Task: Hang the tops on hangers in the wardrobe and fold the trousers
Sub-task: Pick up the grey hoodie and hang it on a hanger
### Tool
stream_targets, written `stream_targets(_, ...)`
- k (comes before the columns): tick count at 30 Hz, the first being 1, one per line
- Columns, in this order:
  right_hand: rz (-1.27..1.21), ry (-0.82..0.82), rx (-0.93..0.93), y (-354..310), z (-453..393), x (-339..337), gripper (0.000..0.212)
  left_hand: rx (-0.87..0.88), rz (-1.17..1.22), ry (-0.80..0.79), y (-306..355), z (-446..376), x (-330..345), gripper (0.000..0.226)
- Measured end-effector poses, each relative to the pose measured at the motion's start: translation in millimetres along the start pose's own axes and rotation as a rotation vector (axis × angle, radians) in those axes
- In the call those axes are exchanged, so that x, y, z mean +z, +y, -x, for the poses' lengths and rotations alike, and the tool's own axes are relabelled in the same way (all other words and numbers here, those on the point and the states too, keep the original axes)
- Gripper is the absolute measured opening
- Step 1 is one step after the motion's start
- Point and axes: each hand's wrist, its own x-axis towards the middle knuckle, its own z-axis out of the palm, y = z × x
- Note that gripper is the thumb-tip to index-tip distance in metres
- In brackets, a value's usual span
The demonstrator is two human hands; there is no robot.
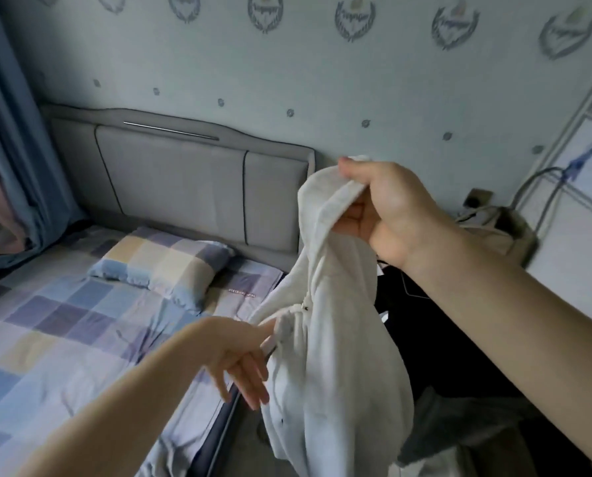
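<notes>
Right now the white top (pixel 325 325) hangs in the air beside the bed (pixel 64 325), held up at its highest edge, which looks to me like a hood or collar. Its long axis runs nearly straight down, the held edge uppermost and the bunched body trailing out of view below. My right hand (pixel 380 215) pinches that top edge, thumb over the fabric and fingers curled behind it. My left hand (pixel 243 356) is relaxed, fingers mostly straight; its upper fingers touch a fold near a drawstring, though I cannot tell whether they hook anything.

The risk I see: only one small pinch carries the whole weight, so a slip would drop the top onto the dark clothes (pixel 459 425) heaped below. The body is twisted and bunched, so I may mistake the neck opening and thread a hanger through a sleeve. No hanger or wardrobe is in view. The pillow (pixel 164 263) and headboard (pixel 184 173) lie well apart.
</notes>
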Motion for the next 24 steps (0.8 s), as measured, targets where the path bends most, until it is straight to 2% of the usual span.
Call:
stream_targets(2, -0.007, 0.004, -0.02, -1, 4, 0, 0.012, 0.122, 0.226, -0.063, 12, -11, 24, 0.078)
stream_targets(6, -0.042, -0.033, -0.053, -8, 13, -18, 0.011, 0.327, 0.566, 0.06, 37, -17, 35, 0.017)
stream_targets(9, -0.104, 0.04, -0.077, -13, 12, -51, 0.012, 0.487, 0.696, 0.212, 46, -4, 15, 0.01)
stream_targets(10, -0.136, 0.082, -0.065, -10, 10, -65, 0.013, 0.545, 0.79, 0.231, 49, 3, 7, 0.009)
stream_targets(12, -0.196, 0.151, 0.009, 4, 9, -94, 0.033, 0.682, 0.968, 0.218, 57, 20, -5, 0.014)
stream_targets(13, -0.223, 0.162, 0.061, 13, 11, -108, 0.035, 0.738, 1.046, 0.211, 63, 29, -6, 0.018)
stream_targets(16, -0.243, 0.243, 0.238, 45, 23, -152, 0.017, 0.882, 1.159, 0.126, 89, 52, 19, 0.026)
stream_targets(18, -0.069, 0.3, 0.375, 66, 32, -184, 0.015, 0.923, 1.15, 0.083, 106, 63, 50, 0.027)
stream_targets(20, 0.288, 0.266, 0.536, 86, 44, -215, 0.021, 0.928, 1.061, 0.028, 124, 70, 83, 0.027)
stream_targets(22, 0.63, 0.059, 0.692, 102, 60, -234, 0.03, 0.912, 0.895, -0.059, 142, 75, 117, 0.024)
stream_targets(24, 0.729, -0.175, 0.804, 117, 75, -242, 0.059, 0.872, 0.797, -0.139, 161, 75, 151, 0.021)
